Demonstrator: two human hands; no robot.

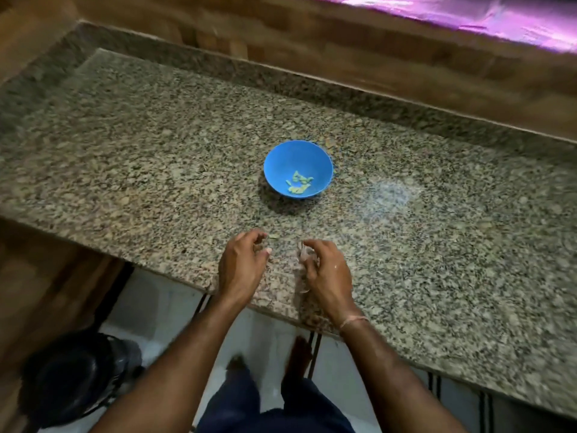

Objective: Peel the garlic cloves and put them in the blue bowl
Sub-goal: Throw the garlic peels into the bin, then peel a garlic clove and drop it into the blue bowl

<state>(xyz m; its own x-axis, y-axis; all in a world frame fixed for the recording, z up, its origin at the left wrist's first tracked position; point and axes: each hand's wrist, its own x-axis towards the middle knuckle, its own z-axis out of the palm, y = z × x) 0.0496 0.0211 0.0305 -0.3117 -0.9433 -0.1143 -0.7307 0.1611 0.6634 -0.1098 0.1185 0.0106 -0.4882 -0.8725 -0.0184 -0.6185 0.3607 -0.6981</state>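
Both hands hover low over the near edge of the speckled stone worktop (pixel 156 157), close together but not touching. The right hand (pixel 324 270) has its fingers curled and pinches a pale, papery bit of garlic (pixel 304 253) at the fingertips, on the side facing the other hand. The left hand (pixel 242 264) is curled too, with the thumb pointing towards the right hand, and I cannot tell whether anything sits between its fingers (the picture is blurred there). Thin loose skins (pixel 276 285) lie on the worktop between and just under the two hands, hard to pick out against the stone. The blue bowl (pixel 287 157) stands well ahead of the hands, a little nearer the right one in line, upright on the worktop. In its bottom lies a small heap of peeled cloves (pixel 298 184), yellowish against the blue. A thin thread band (pixel 352 321) circles the right wrist. Below the hands, past the worktop's edge, the person's bare feet (pixel 299 348) stand on a pale tiled floor (pixel 150 301), and a dark round container (pixel 68 376) sits on it, off to the left of the left arm.
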